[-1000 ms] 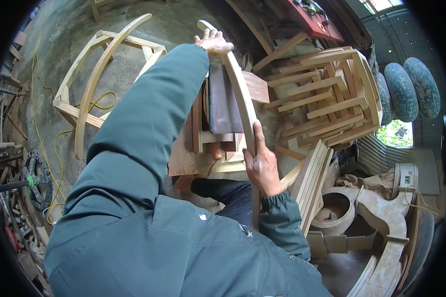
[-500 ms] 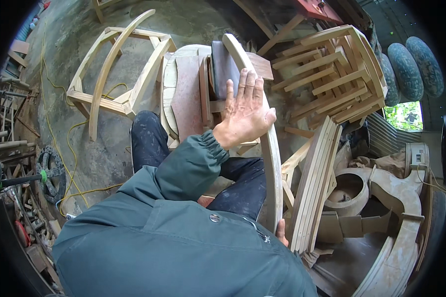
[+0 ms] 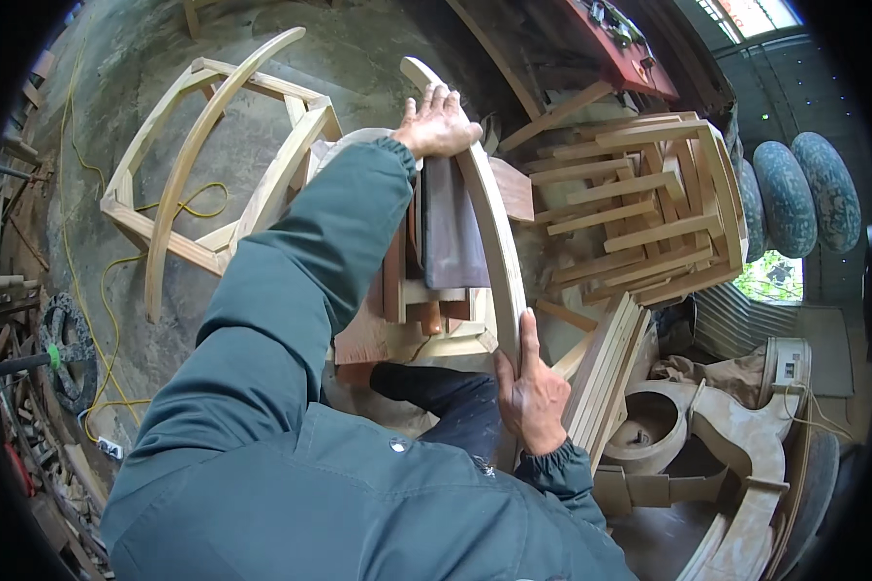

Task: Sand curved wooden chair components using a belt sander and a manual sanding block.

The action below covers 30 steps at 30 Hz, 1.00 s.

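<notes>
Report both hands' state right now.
Left hand: open, palm down on the curved, pale wooden bar.
Right hand: holding the bar's nearer part, index finger extended.

The curved wooden strip is a long, slender, single-bend part of pale yellow-brown, bare wood. Its far end is blunt with softened corners and fully exposed. Orientation: lengthwise, far end leaning left, outer side of the bend facing right. Support: the left hand lies across the strip below the far end; the right hand grips the near portion, index finger along it. The near end is hidden.
</notes>
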Each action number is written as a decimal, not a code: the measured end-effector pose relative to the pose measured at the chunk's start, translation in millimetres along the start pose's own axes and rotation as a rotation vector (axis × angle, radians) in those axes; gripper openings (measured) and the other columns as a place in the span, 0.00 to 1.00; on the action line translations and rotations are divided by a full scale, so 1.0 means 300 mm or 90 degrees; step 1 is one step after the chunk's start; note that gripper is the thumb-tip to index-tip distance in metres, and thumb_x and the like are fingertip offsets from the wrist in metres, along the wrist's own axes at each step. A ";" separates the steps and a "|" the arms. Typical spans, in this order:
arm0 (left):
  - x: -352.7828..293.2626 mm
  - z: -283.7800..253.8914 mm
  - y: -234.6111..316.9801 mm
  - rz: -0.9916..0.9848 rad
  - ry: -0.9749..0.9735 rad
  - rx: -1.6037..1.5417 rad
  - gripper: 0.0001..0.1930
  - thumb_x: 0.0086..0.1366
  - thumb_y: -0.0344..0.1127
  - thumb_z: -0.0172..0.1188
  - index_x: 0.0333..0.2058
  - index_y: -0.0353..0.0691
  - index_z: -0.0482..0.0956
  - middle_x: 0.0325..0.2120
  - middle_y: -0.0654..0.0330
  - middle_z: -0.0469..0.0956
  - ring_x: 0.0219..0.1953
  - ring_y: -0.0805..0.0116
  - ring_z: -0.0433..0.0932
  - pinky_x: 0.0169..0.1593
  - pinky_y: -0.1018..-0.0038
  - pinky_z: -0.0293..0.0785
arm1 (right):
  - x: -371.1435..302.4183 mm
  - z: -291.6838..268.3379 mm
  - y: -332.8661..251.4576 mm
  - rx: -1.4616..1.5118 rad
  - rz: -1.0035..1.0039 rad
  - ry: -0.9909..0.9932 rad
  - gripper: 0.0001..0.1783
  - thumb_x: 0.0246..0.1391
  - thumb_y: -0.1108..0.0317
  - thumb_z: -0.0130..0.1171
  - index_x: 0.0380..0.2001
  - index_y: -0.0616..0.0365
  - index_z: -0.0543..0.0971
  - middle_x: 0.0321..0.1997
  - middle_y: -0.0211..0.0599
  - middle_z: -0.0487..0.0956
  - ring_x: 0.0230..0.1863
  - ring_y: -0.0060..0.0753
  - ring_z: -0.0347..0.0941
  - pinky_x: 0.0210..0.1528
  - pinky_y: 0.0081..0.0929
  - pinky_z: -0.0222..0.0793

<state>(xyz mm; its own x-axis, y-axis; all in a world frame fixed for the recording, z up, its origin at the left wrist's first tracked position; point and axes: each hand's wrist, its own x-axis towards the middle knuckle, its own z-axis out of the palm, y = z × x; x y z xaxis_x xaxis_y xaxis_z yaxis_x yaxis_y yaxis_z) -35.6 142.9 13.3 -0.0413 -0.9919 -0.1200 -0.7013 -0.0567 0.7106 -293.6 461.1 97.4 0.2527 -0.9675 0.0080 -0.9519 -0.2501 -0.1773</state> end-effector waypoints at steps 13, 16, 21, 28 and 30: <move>0.725 -0.038 -0.457 -0.015 0.084 0.053 0.49 0.64 0.60 0.51 0.78 0.46 0.46 0.79 0.42 0.37 0.81 0.43 0.32 0.77 0.39 0.34 | 0.737 0.161 -0.200 -0.151 -0.020 0.007 0.36 0.67 0.55 0.54 0.75 0.48 0.60 0.24 0.46 0.83 0.25 0.52 0.82 0.30 0.50 0.72; 0.586 0.018 -0.129 -0.033 0.052 -0.063 0.49 0.64 0.60 0.52 0.79 0.48 0.45 0.80 0.48 0.35 0.81 0.47 0.30 0.77 0.37 0.32 | 0.816 0.122 -0.141 -0.135 0.094 -0.010 0.37 0.67 0.52 0.54 0.77 0.38 0.58 0.34 0.55 0.86 0.34 0.64 0.83 0.42 0.53 0.78; 0.276 -0.027 -0.132 -0.015 0.063 0.016 0.48 0.65 0.57 0.51 0.76 0.34 0.48 0.79 0.46 0.39 0.81 0.48 0.32 0.77 0.37 0.30 | 0.634 0.110 -0.105 -0.099 -0.010 0.003 0.41 0.65 0.53 0.56 0.78 0.38 0.55 0.32 0.55 0.85 0.33 0.63 0.83 0.39 0.56 0.77; -0.408 0.121 0.188 0.118 0.034 0.142 0.47 0.69 0.57 0.46 0.75 0.26 0.47 0.78 0.38 0.40 0.81 0.44 0.31 0.78 0.41 0.27 | -0.110 -0.025 0.012 0.015 -0.028 0.013 0.48 0.58 0.64 0.65 0.78 0.53 0.55 0.26 0.46 0.81 0.24 0.53 0.79 0.25 0.46 0.72; -0.629 0.194 0.253 0.169 0.094 0.143 0.47 0.68 0.57 0.50 0.73 0.24 0.49 0.76 0.35 0.42 0.80 0.41 0.34 0.78 0.39 0.29 | -0.343 -0.068 0.021 0.021 0.018 -0.020 0.51 0.55 0.64 0.70 0.78 0.52 0.56 0.26 0.48 0.79 0.24 0.53 0.76 0.28 0.46 0.70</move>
<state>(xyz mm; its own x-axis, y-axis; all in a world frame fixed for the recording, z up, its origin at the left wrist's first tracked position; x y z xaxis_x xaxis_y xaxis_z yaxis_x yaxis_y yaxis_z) -122.5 332.4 49.5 -0.1515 -0.9753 0.1606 -0.8189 0.2148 0.5322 -329.1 558.3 115.6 0.2319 -0.9723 -0.0291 -0.9526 -0.2209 -0.2092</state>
